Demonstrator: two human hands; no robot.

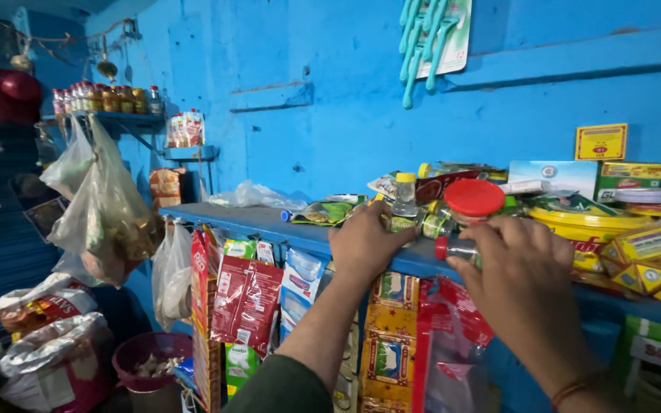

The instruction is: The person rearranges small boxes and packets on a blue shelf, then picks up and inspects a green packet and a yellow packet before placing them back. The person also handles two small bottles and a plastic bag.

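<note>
At shelf edge, right hand (525, 264) holds seemingly clear, red-capped bottle (457, 248).

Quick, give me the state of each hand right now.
Left hand: closed around a small clear bottle with a yellow cap on the blue shelf.
Right hand: holding a small red-capped bottle.

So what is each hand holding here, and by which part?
The right hand holds a small red-capped bottle lying sideways, gripped around its body. The left hand rests at a yellow-capped bottle; its grip is hidden.
</note>
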